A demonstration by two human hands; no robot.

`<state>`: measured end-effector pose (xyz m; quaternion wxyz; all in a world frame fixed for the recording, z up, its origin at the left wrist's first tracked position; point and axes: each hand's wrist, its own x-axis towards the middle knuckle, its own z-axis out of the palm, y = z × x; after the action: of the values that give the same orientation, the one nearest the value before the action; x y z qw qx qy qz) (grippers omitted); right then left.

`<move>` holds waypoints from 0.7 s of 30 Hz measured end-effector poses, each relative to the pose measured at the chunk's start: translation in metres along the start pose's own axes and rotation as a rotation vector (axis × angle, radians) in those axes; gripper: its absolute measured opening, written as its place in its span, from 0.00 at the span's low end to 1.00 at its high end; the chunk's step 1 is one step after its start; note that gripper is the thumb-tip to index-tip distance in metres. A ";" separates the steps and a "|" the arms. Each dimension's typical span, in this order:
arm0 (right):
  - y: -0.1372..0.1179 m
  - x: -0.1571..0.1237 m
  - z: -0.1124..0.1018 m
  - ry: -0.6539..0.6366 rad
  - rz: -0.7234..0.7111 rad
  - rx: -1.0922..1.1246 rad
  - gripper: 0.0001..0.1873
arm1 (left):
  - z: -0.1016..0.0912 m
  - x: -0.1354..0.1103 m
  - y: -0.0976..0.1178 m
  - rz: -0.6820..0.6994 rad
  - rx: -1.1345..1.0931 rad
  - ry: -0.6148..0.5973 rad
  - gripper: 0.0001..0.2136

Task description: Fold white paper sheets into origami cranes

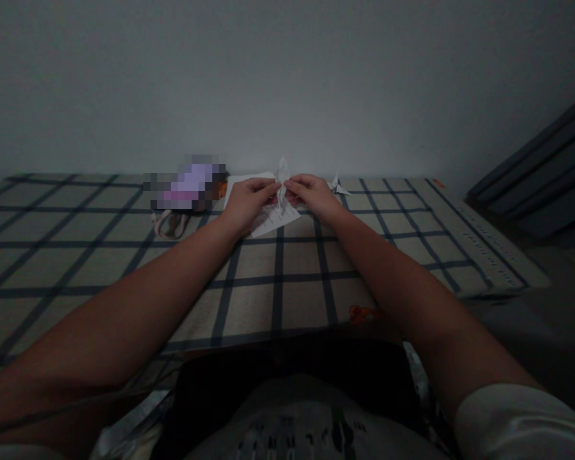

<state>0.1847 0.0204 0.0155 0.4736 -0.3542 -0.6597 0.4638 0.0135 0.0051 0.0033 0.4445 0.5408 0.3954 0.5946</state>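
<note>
Between my two hands a narrow piece of folded white paper (282, 171) stands upright, its pointed tip rising above the fingers. My left hand (250, 201) pinches it from the left with thumb and fingertips. From the right, my right hand (313, 193) grips it the same way, fingers curled. Underneath lies a sheet of printed white paper (275, 220), partly covered by my left hand. Just beyond my right hand a small folded paper crane (338, 186) rests on the checked tablecloth (299, 300).
A blurred-out purple and pink item (186, 185) with a pale strap (170, 223) lies at the left near the wall (287, 83). Dark slatted panels (546, 166) stand off the table's right end. An orange print (363, 313) marks the cloth near the front edge.
</note>
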 end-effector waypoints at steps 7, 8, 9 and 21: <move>0.001 -0.001 0.001 -0.014 -0.004 0.023 0.14 | 0.001 -0.005 0.006 0.013 0.091 -0.004 0.20; 0.001 -0.001 0.001 -0.016 -0.005 0.020 0.14 | 0.000 -0.005 0.006 0.032 0.107 -0.014 0.20; 0.001 -0.001 0.001 -0.018 -0.001 0.013 0.15 | -0.001 -0.005 0.006 0.049 0.120 -0.029 0.21; -0.004 -0.002 0.000 0.054 -0.013 -0.050 0.13 | 0.002 -0.008 0.007 -0.009 -0.002 -0.091 0.35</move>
<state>0.1850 0.0173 0.0189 0.4852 -0.3737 -0.6604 0.4345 0.0148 -0.0044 0.0080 0.4655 0.5650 0.3766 0.5677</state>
